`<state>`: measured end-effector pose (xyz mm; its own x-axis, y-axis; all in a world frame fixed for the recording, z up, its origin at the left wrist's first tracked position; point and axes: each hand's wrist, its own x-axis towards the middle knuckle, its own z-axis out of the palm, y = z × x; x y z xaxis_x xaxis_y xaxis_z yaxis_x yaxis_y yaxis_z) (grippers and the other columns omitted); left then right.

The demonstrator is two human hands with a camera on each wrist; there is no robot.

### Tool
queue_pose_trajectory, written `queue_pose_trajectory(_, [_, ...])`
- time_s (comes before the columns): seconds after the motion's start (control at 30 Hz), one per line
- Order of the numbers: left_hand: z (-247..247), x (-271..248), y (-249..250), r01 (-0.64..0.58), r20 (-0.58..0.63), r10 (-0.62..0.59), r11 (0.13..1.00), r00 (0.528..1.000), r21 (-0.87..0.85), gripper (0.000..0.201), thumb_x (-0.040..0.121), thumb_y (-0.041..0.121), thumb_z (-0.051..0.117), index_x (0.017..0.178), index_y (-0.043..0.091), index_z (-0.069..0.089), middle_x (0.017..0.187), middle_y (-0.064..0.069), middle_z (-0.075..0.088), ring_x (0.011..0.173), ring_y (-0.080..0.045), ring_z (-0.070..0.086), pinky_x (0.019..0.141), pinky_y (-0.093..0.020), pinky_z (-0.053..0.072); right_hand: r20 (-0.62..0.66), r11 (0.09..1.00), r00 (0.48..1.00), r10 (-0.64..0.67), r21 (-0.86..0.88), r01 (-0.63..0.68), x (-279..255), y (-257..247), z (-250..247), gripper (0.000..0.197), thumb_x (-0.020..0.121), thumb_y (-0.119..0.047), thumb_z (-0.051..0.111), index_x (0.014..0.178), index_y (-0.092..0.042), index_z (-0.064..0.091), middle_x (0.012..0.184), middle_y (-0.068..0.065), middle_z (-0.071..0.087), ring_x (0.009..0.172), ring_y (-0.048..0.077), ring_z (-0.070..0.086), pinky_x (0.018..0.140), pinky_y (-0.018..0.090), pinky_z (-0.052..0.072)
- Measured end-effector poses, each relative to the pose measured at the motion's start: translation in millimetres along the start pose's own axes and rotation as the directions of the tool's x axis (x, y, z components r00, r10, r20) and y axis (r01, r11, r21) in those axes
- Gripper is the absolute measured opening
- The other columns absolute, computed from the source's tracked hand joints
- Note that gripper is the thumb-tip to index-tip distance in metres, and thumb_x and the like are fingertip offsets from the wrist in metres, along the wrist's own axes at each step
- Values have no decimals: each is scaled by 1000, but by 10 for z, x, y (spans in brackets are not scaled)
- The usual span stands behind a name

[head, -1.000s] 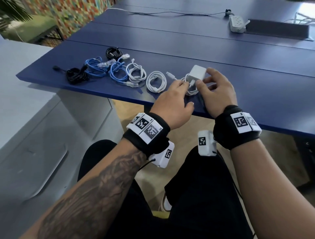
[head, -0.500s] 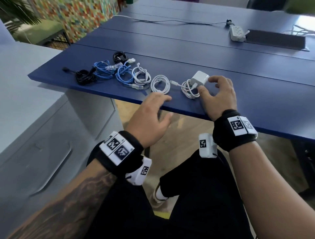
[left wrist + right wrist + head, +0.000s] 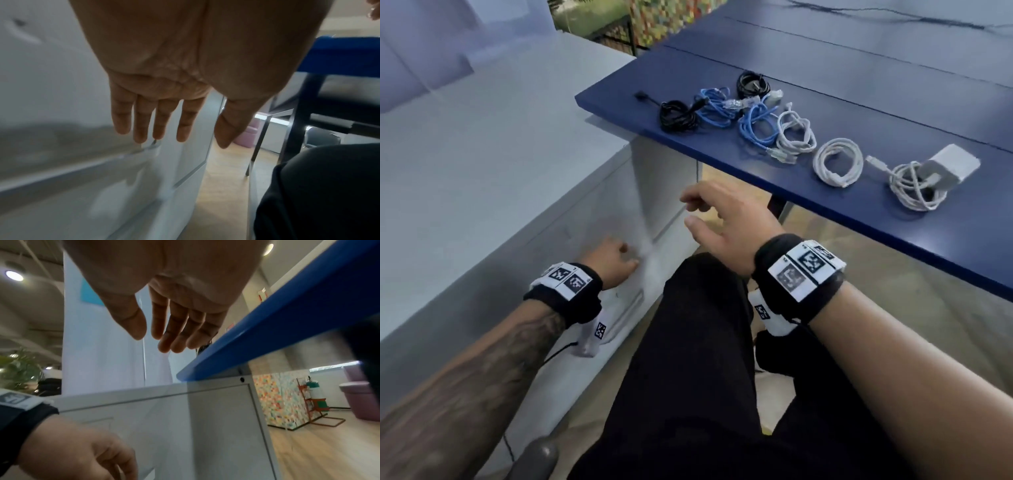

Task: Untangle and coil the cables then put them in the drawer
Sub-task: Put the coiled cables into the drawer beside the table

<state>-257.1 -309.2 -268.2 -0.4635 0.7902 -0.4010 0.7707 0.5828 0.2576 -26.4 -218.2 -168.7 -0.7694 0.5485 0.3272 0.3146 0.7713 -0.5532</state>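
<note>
Several coiled cables lie in a row on the blue table [image 3: 825,236]: black coils [image 3: 677,115], blue coils [image 3: 756,128], white coils [image 3: 838,161] and a white charger [image 3: 952,164] with its wound cable [image 3: 912,186]. My left hand [image 3: 625,260] is low at the grey cabinet's shut drawer front [image 3: 585,240]. In the left wrist view its fingers [image 3: 141,129] are straight and empty, just above the drawer handle [image 3: 153,145]. My right hand [image 3: 688,209] hovers below the table's edge, relaxed and holding nothing [image 3: 153,339].
The grey cabinet top [image 3: 482,154] stands left of the table, with a lower drawer handle [image 3: 626,315] near my left wrist. My black-trousered legs [image 3: 705,359] fill the space between cabinet and table. A table leg [image 3: 296,116] stands on the wooden floor.
Both hands have left the table. The right let go of the charger and moved left below the edge. The left dropped to the drawer front. My view has turned left.
</note>
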Motion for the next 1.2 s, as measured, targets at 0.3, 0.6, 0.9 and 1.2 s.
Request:
queue_pose_trajectory(0.3, [92,75,-144,77,15,-77,995,997,-58,29,85,43,60,99,17,62,105,-7,67,98,-28,61,84,-33,48,208,998,978,33,-55,-23,540,21,525,32,91,-30,58,122,-24,59,108,-10,63,101,11,56,90,38,50])
queue_pose_trajectory(0.6, [-81,-306,167,-64,62,63,998,996,28,38,86,50,51,109,21,61,105,-2,66,97,-24,62,86,-39,52,283,992,959,6,-124,31,726,-66,762,37,94,-23,54,131,-22,53,134,-3,52,123,19,46,100,37,45])
queue_pose_trajectory(0.9, [-790,-725,207,-148,-310,219,961,925,235,25,92,32,48,102,15,63,97,-6,64,91,-29,62,69,-34,44,476,951,877,64,-297,91,776,-120,896,62,84,-5,53,141,-27,43,140,-2,44,116,28,51,89,42,49])
queue_pose_trajectory(1.2, [-673,-862,320,-197,-177,210,976,962,88,21,91,35,52,91,24,70,82,3,67,79,-20,64,72,-38,54,441,970,894,71,-239,41,463,3,711,35,95,-23,47,129,-28,54,129,-4,52,113,24,51,91,43,48])
